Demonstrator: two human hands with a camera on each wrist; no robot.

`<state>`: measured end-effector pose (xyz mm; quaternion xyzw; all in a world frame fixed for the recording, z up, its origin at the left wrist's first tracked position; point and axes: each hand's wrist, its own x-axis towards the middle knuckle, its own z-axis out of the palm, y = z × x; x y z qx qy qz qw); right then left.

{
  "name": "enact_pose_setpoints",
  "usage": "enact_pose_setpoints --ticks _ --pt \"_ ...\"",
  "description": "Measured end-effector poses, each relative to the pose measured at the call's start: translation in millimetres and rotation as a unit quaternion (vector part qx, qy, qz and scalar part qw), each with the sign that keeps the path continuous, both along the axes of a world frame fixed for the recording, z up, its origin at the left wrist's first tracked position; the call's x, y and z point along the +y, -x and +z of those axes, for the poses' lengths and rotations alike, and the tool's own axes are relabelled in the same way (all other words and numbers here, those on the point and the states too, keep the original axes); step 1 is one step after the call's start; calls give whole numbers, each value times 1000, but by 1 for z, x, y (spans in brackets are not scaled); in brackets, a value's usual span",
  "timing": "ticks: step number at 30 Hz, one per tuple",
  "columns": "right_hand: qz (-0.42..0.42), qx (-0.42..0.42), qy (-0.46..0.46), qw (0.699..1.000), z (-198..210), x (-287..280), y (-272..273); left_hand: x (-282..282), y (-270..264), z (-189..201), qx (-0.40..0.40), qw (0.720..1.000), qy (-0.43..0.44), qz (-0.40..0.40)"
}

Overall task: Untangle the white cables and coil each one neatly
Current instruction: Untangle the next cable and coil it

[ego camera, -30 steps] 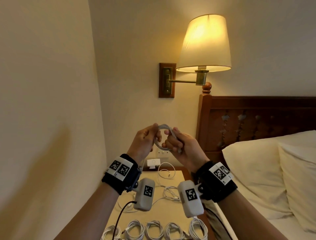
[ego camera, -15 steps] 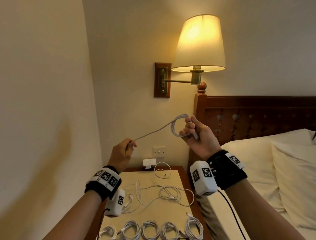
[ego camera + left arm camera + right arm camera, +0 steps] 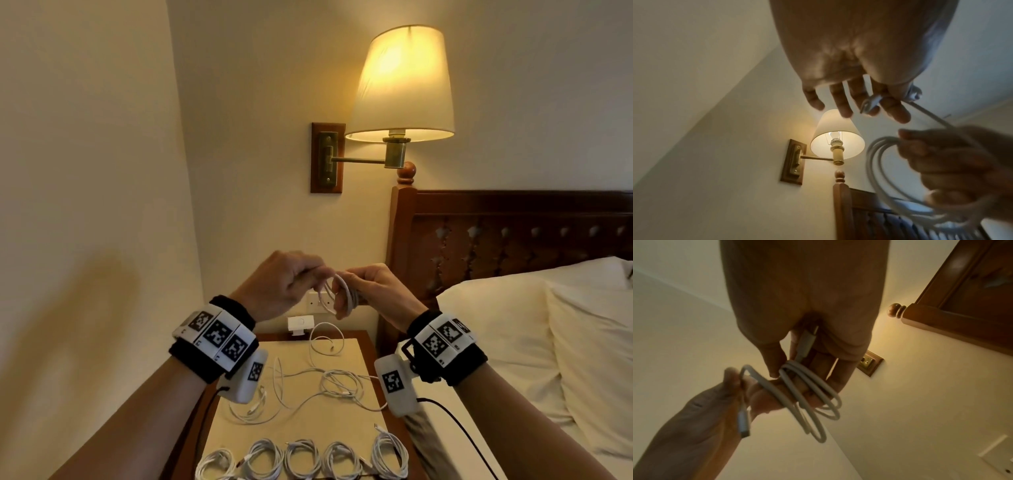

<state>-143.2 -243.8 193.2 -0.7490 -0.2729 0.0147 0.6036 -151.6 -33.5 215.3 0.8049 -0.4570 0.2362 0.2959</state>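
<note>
Head view shows no brand or readable writing anywhere; the only marks are black-and-white square codes on our wristbands [image 3: 219, 337]. Our left hand [image 3: 279, 284] and right hand [image 3: 371, 291] meet in the air above the nightstand [image 3: 346, 425], both holding one white cable [image 3: 337, 294]. The right hand's fingers curl round a small coil of about three loops, with one plug [image 3: 806, 340] lying along the palm. The left hand pinches the cable's other end, and its plug [image 3: 744, 423] hangs just below the fingertips. Along the near edge of the nightstand we count five coiled cables [image 3: 301, 459] in a row; the bottom of the picture cuts them off. Behind them lies a loose tangle [image 3: 337, 382] of white cable, and we cannot tell how many cables are in it. One small white charger [image 3: 300, 323] sits at the back. One lit wall lamp [image 3: 400, 85] hangs beside the headboard [image 3: 513, 233]. Both wrist views are dim and blurred.
</note>
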Motion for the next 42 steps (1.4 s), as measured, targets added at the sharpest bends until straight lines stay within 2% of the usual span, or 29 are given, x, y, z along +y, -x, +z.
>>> enact_pose_setpoints --ticks 2,4,8,11,13,15,17,18,20,22,25,27,30,33,36,37,40,42 --pt "1 -6 11 1000 -1 0 -1 6 -10 0 -125 986 -41 105" --pt "1 -9 14 1000 0 0 -3 11 -15 0 -193 964 -67 171" --pt "-4 -2 24 1000 6 2 -4 16 -17 -2 -153 977 -93 115" --pt "7 21 25 999 7 4 -6 14 -18 -7 -168 968 -99 158" --pt "23 53 0 998 8 6 -5 11 -20 -10 -166 967 -58 182" --pt "43 95 -40 994 8 7 -5 7 -21 -12 -135 976 6 172" --pt "66 135 -83 985 9 8 -5 -1 -20 -13 -49 982 89 158" --pt "80 148 -103 980 8 9 -6 -4 -18 -13 30 979 138 145" --pt "98 161 -138 972 8 9 -8 -6 -17 -11 217 947 215 101" --pt "95 165 -157 969 9 8 -8 -4 -16 -11 371 893 252 44" --pt "56 144 -148 977 13 13 -6 -5 -14 -14 515 796 312 -54" --pt "13 117 -127 985 13 19 -6 -8 -13 -18 565 749 335 -90" --pt "-61 53 -64 995 11 25 -8 -14 -8 -21 620 694 344 -124" --pt "-102 -7 -9 995 13 26 -10 -14 -6 -22 630 677 357 -131" --pt "-110 -7 -22 994 17 23 -13 -12 -4 -16 646 652 371 -139" --pt "-112 -8 -23 993 17 22 -14 -14 -2 -12 640 663 367 -130" --pt "-98 -2 -37 995 18 22 -15 -22 1 -7 530 791 306 2" --pt "-61 26 -44 997 19 19 -11 -25 0 -4 457 852 245 73"
